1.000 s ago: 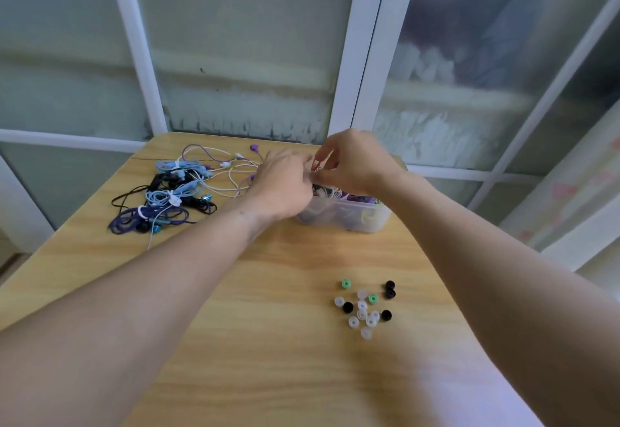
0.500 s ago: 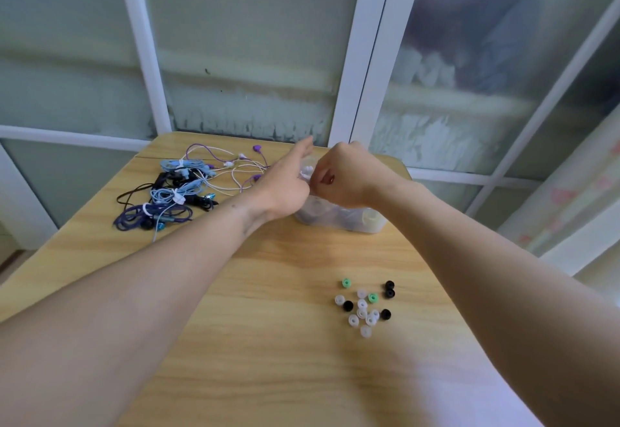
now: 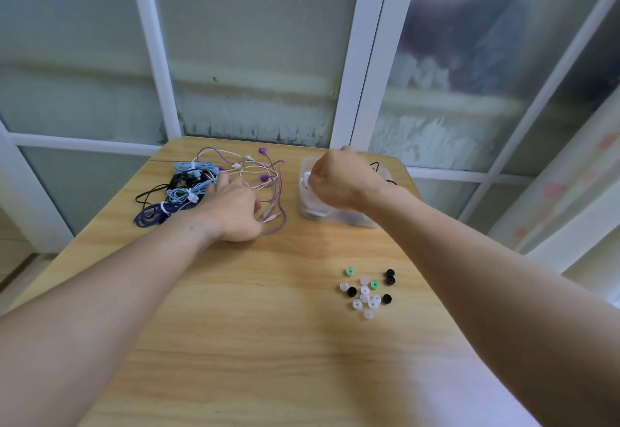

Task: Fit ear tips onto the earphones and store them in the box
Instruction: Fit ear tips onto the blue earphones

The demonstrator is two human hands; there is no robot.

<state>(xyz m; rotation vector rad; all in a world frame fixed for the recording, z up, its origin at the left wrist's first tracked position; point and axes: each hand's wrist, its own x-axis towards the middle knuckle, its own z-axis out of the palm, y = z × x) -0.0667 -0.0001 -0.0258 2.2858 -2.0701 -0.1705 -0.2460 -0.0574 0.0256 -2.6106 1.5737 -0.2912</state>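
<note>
A: The left hand (image 3: 231, 211) has left the box (image 3: 339, 217) and now lies, fingers curled, on the earphones (image 3: 241, 175).

B: The right hand (image 3: 339, 180) stays fisted over the box, seemingly gripping something white; ear tips (image 3: 365, 290) wait on the surface (image 3: 268, 326).

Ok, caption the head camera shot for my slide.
Left hand on tangled earphones, right hand over the box, ear tips loose nearby.
</note>
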